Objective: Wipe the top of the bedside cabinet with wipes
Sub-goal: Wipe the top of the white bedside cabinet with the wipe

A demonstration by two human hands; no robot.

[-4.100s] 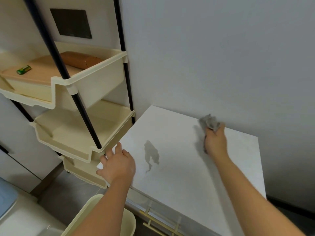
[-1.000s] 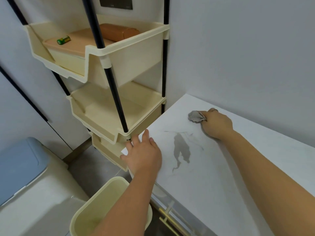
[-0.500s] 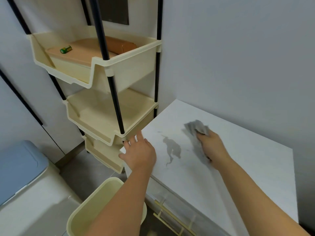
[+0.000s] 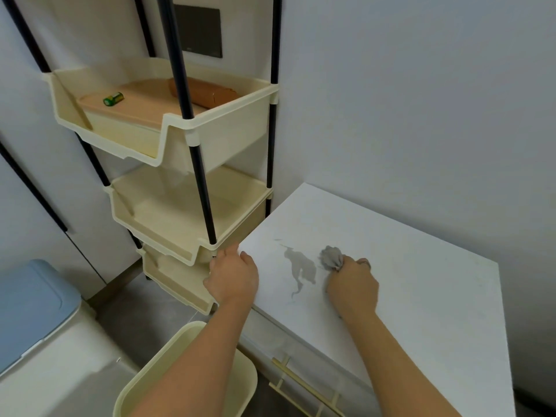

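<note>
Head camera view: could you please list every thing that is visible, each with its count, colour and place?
bedside cabinet: 1, white, right, against the wall
stain: 1, grey, on the cabinet top between the hands
wipe: 1, grey, right of the stain
drawer handle: 1, cream, cabinet front
shelf rack: 1, cream trays on black poles, left of the cabinet
battery: 1, green, top tray
roll: 1, brown, top tray
bin: 1, cream, floor under the left arm
container lid: 1, blue, lower left
wall panel: 1, dark, behind the rack
left hand: 1, rests on the cabinet's left corner
right hand: 1, grips the wipe
</note>
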